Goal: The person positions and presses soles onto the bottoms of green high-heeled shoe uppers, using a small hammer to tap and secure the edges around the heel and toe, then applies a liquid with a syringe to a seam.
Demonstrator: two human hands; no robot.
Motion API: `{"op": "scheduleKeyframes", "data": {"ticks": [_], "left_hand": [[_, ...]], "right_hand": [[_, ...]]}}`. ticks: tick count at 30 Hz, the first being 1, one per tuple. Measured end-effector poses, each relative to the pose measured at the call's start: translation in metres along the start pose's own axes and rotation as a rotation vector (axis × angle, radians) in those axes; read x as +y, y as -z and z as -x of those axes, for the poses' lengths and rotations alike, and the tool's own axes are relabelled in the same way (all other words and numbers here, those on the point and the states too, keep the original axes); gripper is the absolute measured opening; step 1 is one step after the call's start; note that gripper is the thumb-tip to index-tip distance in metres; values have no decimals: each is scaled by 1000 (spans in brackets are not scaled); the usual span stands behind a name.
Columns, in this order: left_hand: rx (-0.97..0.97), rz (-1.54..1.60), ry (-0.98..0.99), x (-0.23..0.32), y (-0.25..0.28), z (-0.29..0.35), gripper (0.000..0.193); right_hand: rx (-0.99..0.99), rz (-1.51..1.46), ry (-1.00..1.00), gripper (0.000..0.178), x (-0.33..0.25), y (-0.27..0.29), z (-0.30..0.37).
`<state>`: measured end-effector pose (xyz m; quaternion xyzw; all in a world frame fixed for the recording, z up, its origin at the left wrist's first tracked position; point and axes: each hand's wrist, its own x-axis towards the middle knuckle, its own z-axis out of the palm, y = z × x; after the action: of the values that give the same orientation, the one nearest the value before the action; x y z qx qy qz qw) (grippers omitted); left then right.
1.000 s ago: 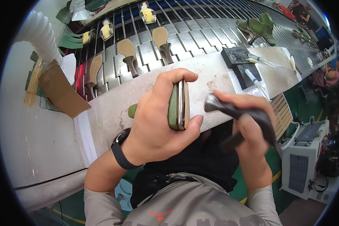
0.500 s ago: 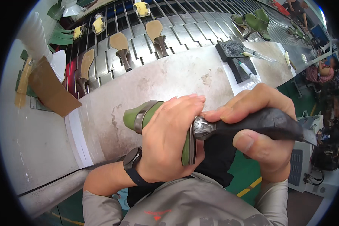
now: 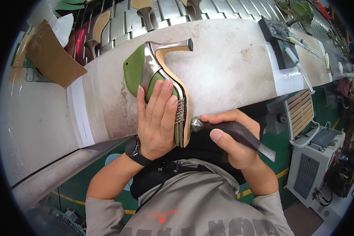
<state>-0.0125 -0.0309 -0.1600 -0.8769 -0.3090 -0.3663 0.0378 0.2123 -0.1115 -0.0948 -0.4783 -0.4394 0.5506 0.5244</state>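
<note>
– Location?
– Over near edge of worktable [image 3: 228, 70]: high-heeled sandal [image 3: 180, 87] on green last [image 3: 133, 74].
– Left hand [image 3: 155, 128]?
– Against sandal, with three fingers together, little finger apart, thumb hidden.
– Right hand [image 3: 242, 154]?
– Pinching hammer [image 3: 236, 133] between thumb and forefinger, beside sole [image 3: 187, 114].

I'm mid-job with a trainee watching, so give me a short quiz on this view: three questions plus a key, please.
1. What tool is in the person's right grip?
2. True or false: the left grip rests on the high-heeled shoe, leaving its slender heel uncovered.
3. Where is the bent brown cardboard relative to the shoe in the picture?
A) To its left
B) To its right
C) Underneath it

Key:
1. A hammer with a rounded, shiny metal face.
2. True.
3. A.
</note>
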Motion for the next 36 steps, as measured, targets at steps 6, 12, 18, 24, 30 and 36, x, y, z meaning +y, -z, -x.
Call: {"op": "scheduleKeyframes", "data": {"ticks": [6, 12, 18, 24, 30, 36], "left_hand": [[38, 44, 21, 4, -4, -1, 76], [66, 38, 42, 6, -3, 2, 74], [48, 43, 77, 7, 0, 3, 56], [23, 86, 78, 6, 0, 2, 45], [40, 81, 56, 7, -4, 2, 45], [64, 56, 38, 5, -8, 3, 46]], "right_hand": [[-61, -3, 32, 26, -21, 18, -30], [-17, 117, -58, 40, -63, 10, -60], [-326, 369, -105, 33, -73, 4, -96], [-453, 531, 106, 29, -69, 12, -99], [-466, 557, 367, 28, -59, 8, -80], [-359, 528, 429, 31, -41, -4, -48]]}}
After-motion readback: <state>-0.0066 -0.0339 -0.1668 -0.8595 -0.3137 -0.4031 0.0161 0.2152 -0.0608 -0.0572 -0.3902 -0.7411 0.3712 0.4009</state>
